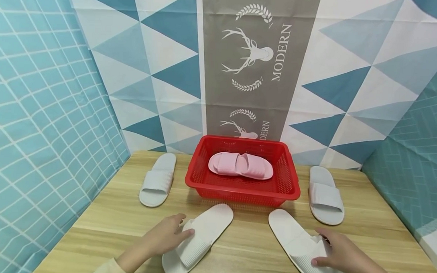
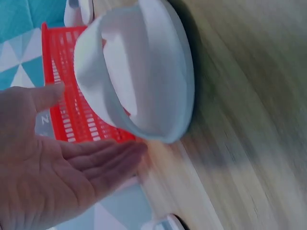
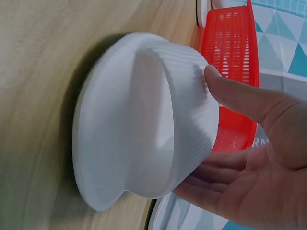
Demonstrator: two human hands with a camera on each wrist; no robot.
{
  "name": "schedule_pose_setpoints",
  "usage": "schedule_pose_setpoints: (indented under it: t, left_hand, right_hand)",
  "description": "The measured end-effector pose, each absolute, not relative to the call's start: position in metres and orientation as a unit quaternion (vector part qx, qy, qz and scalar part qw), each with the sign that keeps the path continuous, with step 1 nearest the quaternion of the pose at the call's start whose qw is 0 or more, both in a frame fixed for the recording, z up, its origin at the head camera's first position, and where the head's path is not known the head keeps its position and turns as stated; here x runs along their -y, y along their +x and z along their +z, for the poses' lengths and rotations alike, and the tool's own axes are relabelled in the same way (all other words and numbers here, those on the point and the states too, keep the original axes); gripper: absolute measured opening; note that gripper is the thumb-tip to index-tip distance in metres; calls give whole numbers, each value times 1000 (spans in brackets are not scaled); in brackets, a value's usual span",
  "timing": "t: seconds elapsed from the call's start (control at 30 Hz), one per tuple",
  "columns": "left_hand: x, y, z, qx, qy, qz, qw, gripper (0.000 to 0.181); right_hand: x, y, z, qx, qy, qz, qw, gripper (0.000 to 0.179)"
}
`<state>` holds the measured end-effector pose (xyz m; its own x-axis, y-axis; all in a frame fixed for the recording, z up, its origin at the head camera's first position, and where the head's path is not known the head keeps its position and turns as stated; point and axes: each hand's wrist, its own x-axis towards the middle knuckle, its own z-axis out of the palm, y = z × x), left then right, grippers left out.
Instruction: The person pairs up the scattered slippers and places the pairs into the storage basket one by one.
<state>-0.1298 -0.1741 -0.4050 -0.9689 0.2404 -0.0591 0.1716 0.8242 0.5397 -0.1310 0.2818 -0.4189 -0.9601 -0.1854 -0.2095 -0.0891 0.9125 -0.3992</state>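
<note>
My left hand (image 1: 169, 235) hovers beside the band of a white open-toed slipper (image 1: 204, 232) that lies slanted on the table. In the left wrist view its fingers are fairly straight and nothing is between them. To the right, my right hand (image 1: 341, 253) spans the ribbed band of another white slipper (image 1: 301, 244). Its thumb rests at the band in the right wrist view, while the other fingers extend along the far side, partly hidden behind the band. Two pink slippers (image 1: 255, 166) lie inside a red plastic basket (image 1: 245, 197) beyond both hands.
One more white slipper (image 1: 157, 180) lies left of the basket, and another white slipper (image 1: 326, 194) lies to its right. Everything stands on a wood-grain table (image 1: 247, 246). A patterned cloth (image 1: 170, 70) hangs behind, with blue tiled sheeting (image 1: 42, 106) on the left.
</note>
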Motion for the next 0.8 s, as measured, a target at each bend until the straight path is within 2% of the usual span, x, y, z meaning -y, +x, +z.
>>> schedule_pose_setpoints:
  t: [0.1,0.2,0.47,0.8]
  left_hand:
    - [169,-125,-404,-959,99,260,62,81]
    - [165,-121,-405,-960,116,249,54,90]
    - [159,-119,-407,-961,134,236,46,89]
    - [167,-126,-405,-955,140,249,81,90]
  right_hand:
    - [-280,-129,-420,-975,-45,-178,127,95]
    - [-278,-127,-422,-977,-32,-169,127,98]
    - [-270,-124,-424,-976,-9,-169,136,106]
    - [-268,-127,-422,-977,-48,-175,115,105]
